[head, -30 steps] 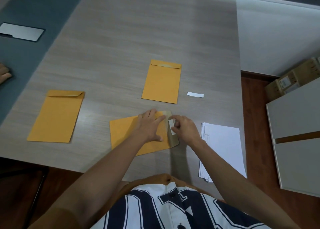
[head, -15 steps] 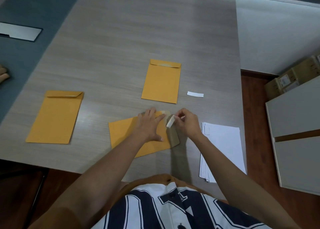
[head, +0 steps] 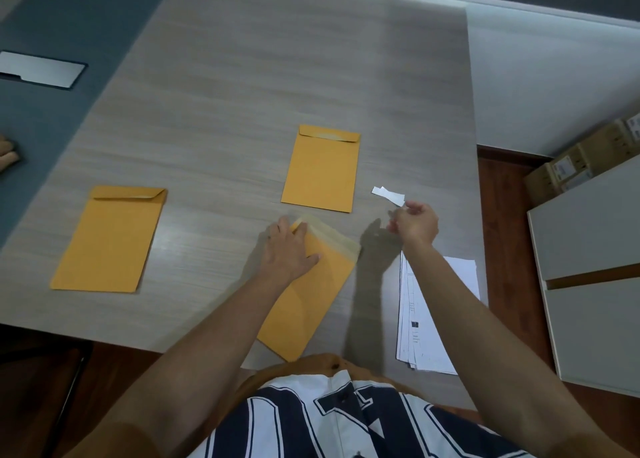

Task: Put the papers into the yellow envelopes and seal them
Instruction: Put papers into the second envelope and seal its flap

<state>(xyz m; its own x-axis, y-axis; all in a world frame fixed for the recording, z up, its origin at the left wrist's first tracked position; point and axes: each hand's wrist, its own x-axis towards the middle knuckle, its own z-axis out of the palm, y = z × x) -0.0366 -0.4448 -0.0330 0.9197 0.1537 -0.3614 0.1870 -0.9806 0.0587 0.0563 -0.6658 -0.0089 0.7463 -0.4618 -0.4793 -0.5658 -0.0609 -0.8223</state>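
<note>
the near envelope lies on the grey table right in front of the person, its near corner reaching past the table's front edge. its long axis runs away from the person and leans a little to the right. the open end points to the far right, where the flap lies unfolded as a paler band across the top.

the left hand rests flat on the far left part of this envelope, fingers stretched out and spread, pressing on the paper without gripping it.

the right hand hovers above the table just right of the flap, its fingers loosely curled. its fingertips are at the near end of the white strips lying on the table. the hand is blurred, so whether it pinches a strip or has nothing in it cannot be told.

a middle envelope lies just beyond the near one, flap folded down, long axis pointing away. a left envelope lies well apart to the left, also with its flap end farthest from the person. the stack of papers sits by the table's right edge, partly under the right forearm.
</note>
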